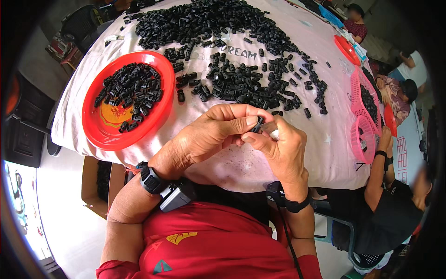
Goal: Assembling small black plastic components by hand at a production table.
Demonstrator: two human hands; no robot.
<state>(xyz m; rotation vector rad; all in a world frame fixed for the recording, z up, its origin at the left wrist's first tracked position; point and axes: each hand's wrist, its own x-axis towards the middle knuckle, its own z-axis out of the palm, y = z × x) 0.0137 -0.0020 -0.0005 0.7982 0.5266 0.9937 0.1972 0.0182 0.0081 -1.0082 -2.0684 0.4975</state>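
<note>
The left hand (204, 135) pinches a black part (258, 125) between thumb and fingers, over the table (325, 153). The right hand (287, 149) is just beside it at 4 o'clock, fingers drawn narrow near a pale piece (271, 130); whether it grips that, I cannot tell. From the hands, a black heap (241, 83) lies at 12 o'clock, a red tray (167, 88) toward 10, a pink basket (355, 139) at 3, a co-worker (395, 209) at 4.

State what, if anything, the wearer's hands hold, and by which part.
The left hand pinches a small black piece; the gripped part is hidden. What the right hand holds cannot be told.
</note>
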